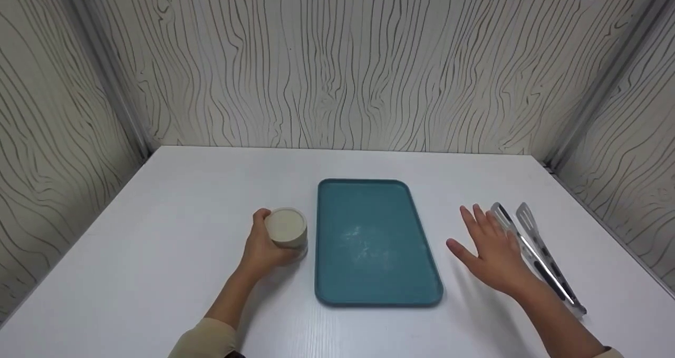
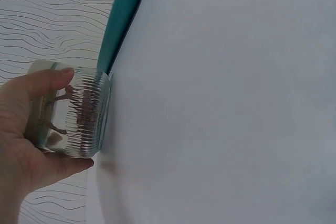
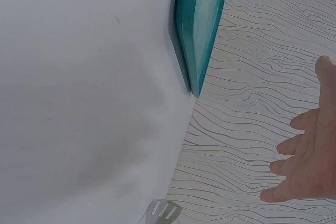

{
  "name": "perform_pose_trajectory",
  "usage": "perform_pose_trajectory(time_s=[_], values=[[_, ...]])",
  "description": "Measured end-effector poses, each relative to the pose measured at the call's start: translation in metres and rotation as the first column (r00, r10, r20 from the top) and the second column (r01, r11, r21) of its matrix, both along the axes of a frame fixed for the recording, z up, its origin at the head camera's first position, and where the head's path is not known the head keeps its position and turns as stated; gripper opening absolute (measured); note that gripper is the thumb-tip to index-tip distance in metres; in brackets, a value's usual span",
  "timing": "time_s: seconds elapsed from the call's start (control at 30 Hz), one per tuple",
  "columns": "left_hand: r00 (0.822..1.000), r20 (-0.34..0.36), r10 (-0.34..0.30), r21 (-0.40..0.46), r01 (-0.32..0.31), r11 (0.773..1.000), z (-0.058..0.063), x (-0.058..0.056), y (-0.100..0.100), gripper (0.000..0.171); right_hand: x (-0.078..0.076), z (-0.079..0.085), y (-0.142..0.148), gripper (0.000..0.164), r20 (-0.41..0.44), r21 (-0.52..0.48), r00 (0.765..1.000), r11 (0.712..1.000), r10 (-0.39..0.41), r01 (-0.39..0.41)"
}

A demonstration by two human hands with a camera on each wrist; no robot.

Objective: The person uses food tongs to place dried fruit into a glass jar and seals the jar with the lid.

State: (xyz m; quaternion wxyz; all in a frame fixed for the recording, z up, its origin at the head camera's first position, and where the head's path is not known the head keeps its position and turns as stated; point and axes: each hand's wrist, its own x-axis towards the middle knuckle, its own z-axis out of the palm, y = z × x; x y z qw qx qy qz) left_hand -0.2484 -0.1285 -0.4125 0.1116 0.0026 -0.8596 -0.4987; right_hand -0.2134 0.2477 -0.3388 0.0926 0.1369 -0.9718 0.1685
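My left hand (image 1: 263, 250) grips a clear ribbed glass jar (image 2: 86, 111) with a pale lid (image 1: 286, 224), just left of the teal tray (image 1: 374, 242). Brown shapes show through the glass in the left wrist view, where thumb and fingers wrap the jar's sides and its base faces the white table. Over on the right, my right hand (image 1: 495, 255) hovers palm down with its fingers spread and holds nothing. Beside it lie metal kitchen tongs (image 1: 548, 265) with slotted ends and black grips, partly covered by that hand and wrist in the head view.
The tray lies lengthwise near the middle of the white table (image 1: 158, 231), between the two hands. Walls (image 1: 337, 63) with a wood-grain pattern stand behind the table and at both sides.
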Motion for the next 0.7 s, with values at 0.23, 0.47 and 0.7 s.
perform_pose_trajectory(time_s=[0.23,0.47,0.7], values=[[1.0,-0.011,-0.001,-0.002,0.001,1.0,-0.0017,-0.0012,-0.0016,0.089,-0.0004,-0.0009,0.0002,0.071,0.006,-0.008,1.0,1.0,-0.004,0.004],[1.0,-0.012,-0.009,-0.017,0.009,1.0,-0.0008,0.0001,-0.0032,0.09,0.0009,-0.0039,0.0,0.071,0.001,-0.032,1.0,0.999,0.001,-0.001],[0.999,0.035,-0.021,-0.052,0.022,0.998,0.0053,0.0035,-0.0072,0.103,0.0004,-0.0016,0.0001,0.071,0.006,-0.034,1.0,0.999,0.01,-0.01]])
